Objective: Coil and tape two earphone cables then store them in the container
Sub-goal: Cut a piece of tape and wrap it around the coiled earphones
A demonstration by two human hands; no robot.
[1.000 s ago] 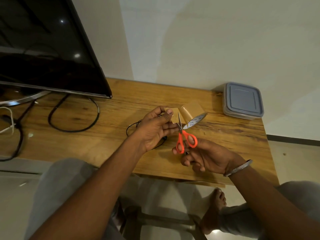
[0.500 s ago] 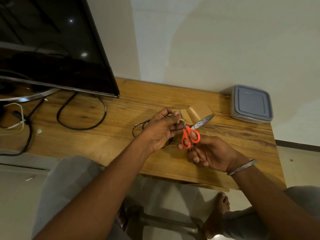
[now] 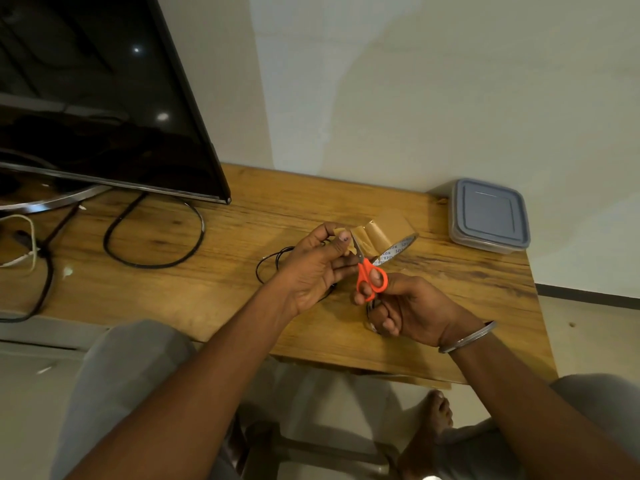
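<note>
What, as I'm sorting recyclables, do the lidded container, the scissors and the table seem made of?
Container: likely plastic; matte grey-blue lid on a paler, translucent-looking base. Scissors: glossy orange handles, probably plastic; thin grey blades, seemingly metal. Table: wood or wood-look laminate; brown grain lines, low sheen.

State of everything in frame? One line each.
container, lid on.
tape roll, partly unrolled.
tape strip, pulled out, pinched by left hand.
scissors, held in right hand, blades at the strip.
earphone cable, loose loops on table.
TV, screen dark.
</note>
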